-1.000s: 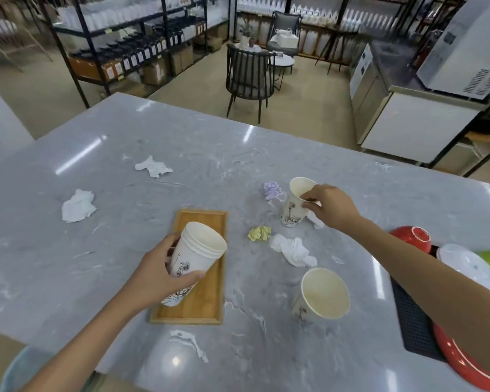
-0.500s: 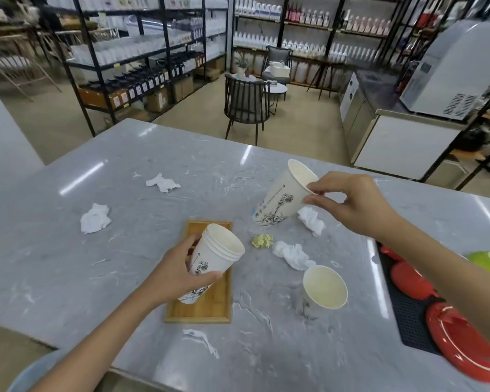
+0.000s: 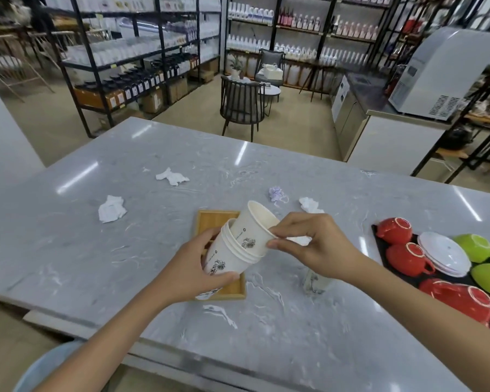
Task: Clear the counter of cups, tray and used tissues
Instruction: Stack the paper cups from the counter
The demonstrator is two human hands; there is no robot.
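Left hand (image 3: 193, 264) grips stacked cups (image 3: 229, 258); right hand (image 3: 314, 244) pinches top cup (image 3: 255, 224) rim, partly nested. Wooden tray (image 3: 212, 222) beneath; tissues (image 3: 112, 209) at ten o'clock.

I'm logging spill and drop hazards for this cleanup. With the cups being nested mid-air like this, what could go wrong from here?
The right hand pinches only the rim of the top cup, which sits tilted and partly inserted in the cup stack held by the left hand; it might jam or slip out. Another cup stands mostly hidden under the right forearm, so lowering that arm could topple it.
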